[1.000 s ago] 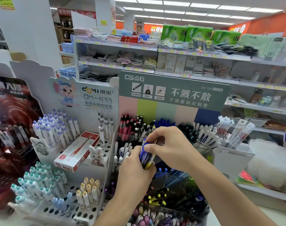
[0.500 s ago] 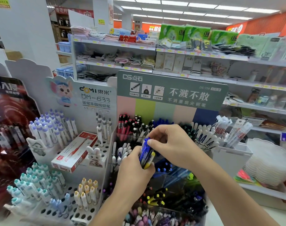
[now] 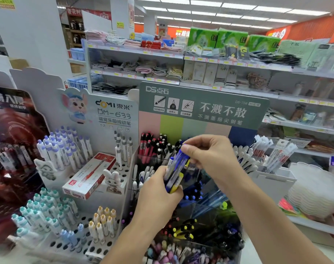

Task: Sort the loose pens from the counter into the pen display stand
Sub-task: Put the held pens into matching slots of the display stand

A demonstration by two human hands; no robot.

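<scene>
Right hand [image 3: 210, 155] now higher, fingers pinching one blue pen [image 3: 178, 159] from left hand's [image 3: 158, 195] gripped bundle [image 3: 173, 180], before crowded display stand [image 3: 200, 109].

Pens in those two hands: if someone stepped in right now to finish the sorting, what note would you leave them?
Left hand: grips a bundle of blue and yellow plastic pens, held upright.
Right hand: pinches the top of one blue pen, partly drawn up out of the bundle.
Tiered clear pen display stand sits right below and behind both hands, its compartments already well stocked.
Done: pens gathered in hand.
Left: drop the blue pen into its matching compartment, then the rest of the bundle.
</scene>
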